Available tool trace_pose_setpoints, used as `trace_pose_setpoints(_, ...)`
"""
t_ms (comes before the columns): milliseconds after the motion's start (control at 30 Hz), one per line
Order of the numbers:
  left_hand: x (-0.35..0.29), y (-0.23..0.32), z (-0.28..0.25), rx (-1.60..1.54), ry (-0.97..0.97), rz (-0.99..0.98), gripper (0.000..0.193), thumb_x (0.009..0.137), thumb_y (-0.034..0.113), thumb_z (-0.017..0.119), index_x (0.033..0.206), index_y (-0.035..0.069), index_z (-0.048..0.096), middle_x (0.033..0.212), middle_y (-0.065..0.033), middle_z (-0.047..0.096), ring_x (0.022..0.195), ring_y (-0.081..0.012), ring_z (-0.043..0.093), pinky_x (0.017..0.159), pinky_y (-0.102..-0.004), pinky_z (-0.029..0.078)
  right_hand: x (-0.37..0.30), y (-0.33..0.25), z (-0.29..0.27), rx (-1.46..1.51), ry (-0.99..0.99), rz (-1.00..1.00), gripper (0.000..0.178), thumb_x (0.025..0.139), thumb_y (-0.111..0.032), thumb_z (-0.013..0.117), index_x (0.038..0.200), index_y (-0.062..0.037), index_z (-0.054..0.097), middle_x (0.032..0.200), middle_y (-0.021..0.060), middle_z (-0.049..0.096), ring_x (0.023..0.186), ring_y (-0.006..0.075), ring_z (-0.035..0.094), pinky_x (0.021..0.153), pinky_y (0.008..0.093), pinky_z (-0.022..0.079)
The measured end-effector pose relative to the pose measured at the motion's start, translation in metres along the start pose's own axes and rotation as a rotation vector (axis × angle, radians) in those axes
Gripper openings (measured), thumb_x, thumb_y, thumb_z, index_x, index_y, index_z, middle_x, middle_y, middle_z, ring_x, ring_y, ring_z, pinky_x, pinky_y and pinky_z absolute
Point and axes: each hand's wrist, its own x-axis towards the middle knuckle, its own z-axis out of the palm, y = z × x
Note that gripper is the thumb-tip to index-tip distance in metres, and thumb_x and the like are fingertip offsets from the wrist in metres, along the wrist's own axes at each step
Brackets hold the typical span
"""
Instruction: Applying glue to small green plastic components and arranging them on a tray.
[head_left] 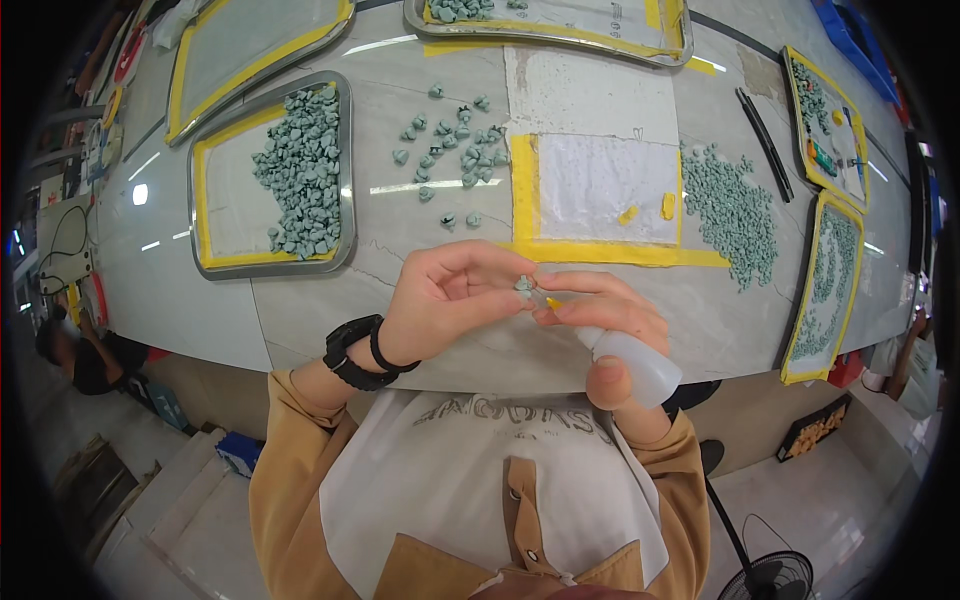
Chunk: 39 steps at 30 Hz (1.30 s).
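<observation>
Between thumb and index finger, my left hand (445, 298) pinches a small grey-green moulded piece (523, 285). My right hand (610, 310) is closed around a translucent white squeeze bottle (640, 368), its tip toward that piece. A small yellow bit (553, 303) shows at the right fingertips; I cannot tell whether it belongs to the bottle's nozzle. Beyond my hands lies a white sheet edged with yellow tape (597, 254), with two small yellow lumps (668, 206) on it. Loose grey-green pieces (470, 158) are scattered left of the sheet.
A metal tray (348, 190) heaped with grey-green pieces stands at left. Smaller pieces (735, 215) spread over the table at right, near two black sticks (765, 145). More yellow-taped trays (787, 350) line the right edge and the far side. A black fan (768, 580) stands below right.
</observation>
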Motion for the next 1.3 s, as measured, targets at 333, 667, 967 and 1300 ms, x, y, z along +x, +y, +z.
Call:
trace_pose_setpoints(333, -0.001, -0.002, -0.004, 0.073, 0.062, 0.062, 0.025, 0.084, -0.007, 0.059, 0.109, -0.006, 0.060, 0.099, -0.0109, 0.064, 0.087, -0.0152, 0.065, 0.081, -0.0260, 0.053, -0.001, 0.001, -0.029, -0.577, 0.041, -0.160, 0.019, 0.079, -0.013, 0.062, 0.094, -0.0025, 0.063, 0.086, 0.0081, 0.063, 0.086, 0.0278, 0.061, 0.075, 0.0372, 0.050)
trace_pose_setpoints(667, -0.003, -0.008, 0.000, 0.057, 0.105, 0.096, 0.025, 0.084, -0.008, 0.055, 0.109, -0.006, 0.058, 0.100, -0.0131, 0.064, 0.083, -0.0162, 0.066, 0.074, -0.0262, 0.053, -0.065, -0.024, -0.127, -1.168, 0.483, 0.198, 0.017, 0.071, 0.003, 0.068, 0.086, -0.0048, 0.068, 0.086, 0.0067, 0.059, 0.080, 0.0216, 0.056, 0.074, 0.0332, 0.044)
trace_pose_setpoints(967, 0.004, -0.005, 0.000, 0.089, 0.047, 0.058, 0.024, 0.084, -0.008, 0.055, 0.108, -0.006, 0.058, 0.103, -0.0129, 0.064, 0.083, -0.0163, 0.066, 0.073, -0.0253, 0.053, -0.070, -0.003, -0.148, -1.359, 0.428, 0.215, 0.012, 0.070, -0.001, 0.071, 0.079, -0.0069, 0.066, 0.078, 0.0033, 0.060, 0.076, 0.0224, 0.055, 0.072, 0.0339, 0.039)
trace_pose_setpoints(1300, -0.003, 0.001, 0.006, 0.138, -0.263, -0.145, 0.040, 0.082, -0.010, 0.063, 0.121, -0.003, 0.058, 0.103, -0.0110, 0.063, 0.086, -0.0118, 0.062, 0.077, -0.0239, 0.052, -0.027, -0.059, -0.069, -1.005, 0.187, -0.046, 0.021, 0.060, 0.000, 0.071, 0.078, -0.0078, 0.063, 0.077, 0.0035, 0.056, 0.074, 0.0234, 0.054, 0.073, 0.0358, 0.039)
